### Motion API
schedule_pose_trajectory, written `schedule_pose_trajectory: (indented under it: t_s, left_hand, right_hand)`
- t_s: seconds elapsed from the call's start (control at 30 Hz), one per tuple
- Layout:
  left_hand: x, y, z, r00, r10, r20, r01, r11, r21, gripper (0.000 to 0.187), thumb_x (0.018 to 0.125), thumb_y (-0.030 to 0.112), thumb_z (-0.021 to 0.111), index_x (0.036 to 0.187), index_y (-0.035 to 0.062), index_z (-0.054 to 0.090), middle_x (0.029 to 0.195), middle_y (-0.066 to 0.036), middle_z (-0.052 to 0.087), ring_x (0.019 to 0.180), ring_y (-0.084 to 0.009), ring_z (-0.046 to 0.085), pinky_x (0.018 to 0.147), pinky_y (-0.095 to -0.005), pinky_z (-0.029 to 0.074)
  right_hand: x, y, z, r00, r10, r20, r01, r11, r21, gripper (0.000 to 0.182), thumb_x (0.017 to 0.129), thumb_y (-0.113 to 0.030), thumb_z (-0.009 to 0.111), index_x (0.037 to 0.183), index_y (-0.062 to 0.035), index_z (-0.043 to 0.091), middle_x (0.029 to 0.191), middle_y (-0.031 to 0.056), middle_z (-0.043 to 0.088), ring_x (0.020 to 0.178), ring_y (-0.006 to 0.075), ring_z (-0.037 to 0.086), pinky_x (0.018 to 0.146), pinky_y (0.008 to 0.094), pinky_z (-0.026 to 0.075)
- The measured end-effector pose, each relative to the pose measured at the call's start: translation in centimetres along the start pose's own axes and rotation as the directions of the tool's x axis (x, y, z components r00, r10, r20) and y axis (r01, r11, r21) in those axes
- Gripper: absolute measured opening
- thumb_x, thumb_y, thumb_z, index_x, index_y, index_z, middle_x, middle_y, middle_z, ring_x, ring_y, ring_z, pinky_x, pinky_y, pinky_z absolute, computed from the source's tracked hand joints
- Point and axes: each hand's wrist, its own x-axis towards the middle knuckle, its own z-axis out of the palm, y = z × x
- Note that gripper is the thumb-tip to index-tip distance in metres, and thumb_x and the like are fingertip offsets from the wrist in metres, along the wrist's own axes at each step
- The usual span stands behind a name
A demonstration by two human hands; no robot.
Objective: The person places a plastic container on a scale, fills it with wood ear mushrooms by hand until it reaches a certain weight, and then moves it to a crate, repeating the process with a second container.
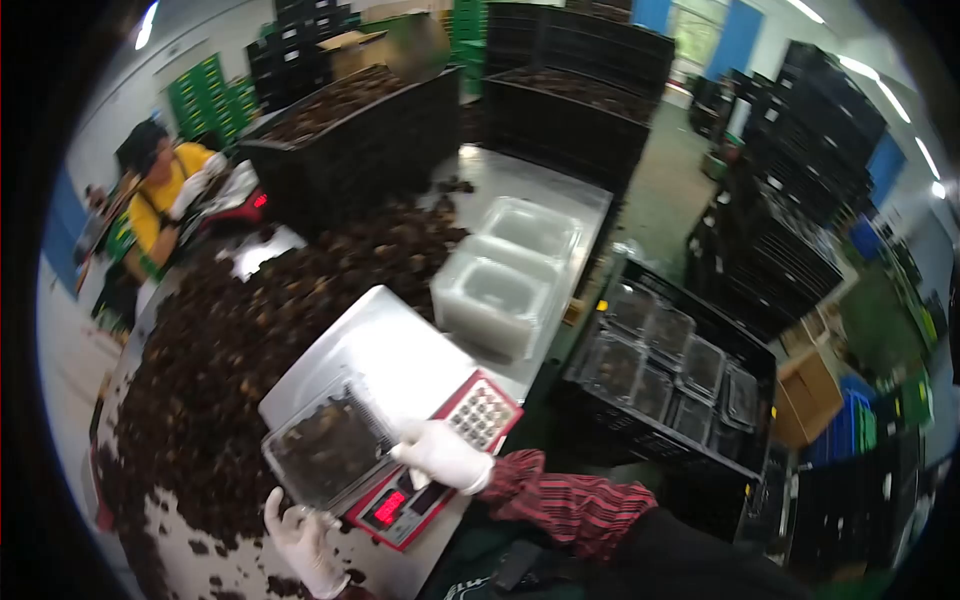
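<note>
Your left hand [305,545], in a thin white glove, grips the near corner of the clear, shallow plastic punnet [325,450] at about seven o'clock from the scale's centre, fingers curled under the rim; that hold steadies the box where it sits on the weighing plate. Your right hand [442,455], also white-gloved, lies on the punnet's right edge at roughly four o'clock, fingers narrowed as if pinching the transparent lid or rim; you cannot tell from here exactly what they clamp. The punnet itself rests on the near end of the flat, silver-topped electronic scale [385,365], filled with dark, wrinkled brown pieces, so its load reads on the red display facing you.

The red-and-white keypad [482,412] sits at four o'clock from the platform. At ten o'clock spreads a broad, loose heap of the same dark brown produce [230,340], matte and lumpy, within easy scooping reach. At one o'clock stand stacks of empty frosted plastic tubs [500,290], nested square. At three o'clock a black slotted plastic crate [670,380] holds closed clear punnets in rows. Far off at ten o'clock, a person in a yellow top [165,195] works.
</note>
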Motion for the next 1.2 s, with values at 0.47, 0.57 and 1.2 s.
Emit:
schedule_pose_trajectory:
  t_s: [0.47,0.57,1.2]
  left_hand:
    - [-3.6,0.8,3.0,0.933,-0.196,0.301,0.119,0.96,0.255,0.03,0.085,0.004,0.061,0.112,-0.0093,0.058,0.095,-0.011,0.065,0.086,-0.0176,0.059,0.082,-0.0304,0.046]
    - [-3.9,0.5,3.1,0.947,-0.196,0.256,0.104,0.937,0.333,0.026,0.084,0.002,0.062,0.108,-0.0085,0.061,0.097,-0.012,0.065,0.088,-0.0166,0.06,0.079,-0.0281,0.046]
    - [-7.6,-7.0,-5.6,0.847,0.467,0.254,-0.41,0.268,0.872,0.02,0.074,0.005,0.066,0.093,0.008,0.067,0.093,-0.008,0.062,0.091,-0.026,0.06,0.086,-0.0401,0.045]
  right_hand:
    - [-18.8,-4.1,-23.0,0.507,-0.089,-0.857,0.235,0.971,0.039,0.023,0.086,-0.019,0.062,0.071,-0.0019,0.061,0.057,-0.0001,0.051,0.044,0.0063,0.042,0.041,0.0217,0.032]
    - [-19.9,1.8,-25.7,0.231,0.041,-0.972,0.392,0.91,0.131,0.027,0.089,-0.02,0.06,0.068,-0.0026,0.059,0.057,0.0008,0.051,0.043,0.0071,0.04,0.043,0.0224,0.033]
    - [1.1,-4.0,-17.8,0.52,-0.809,-0.274,0.122,0.388,-0.914,0.017,0.095,-0.014,0.053,0.092,0.0028,0.059,0.068,0.0038,0.051,0.058,0.0091,0.046,0.055,0.0225,0.038]
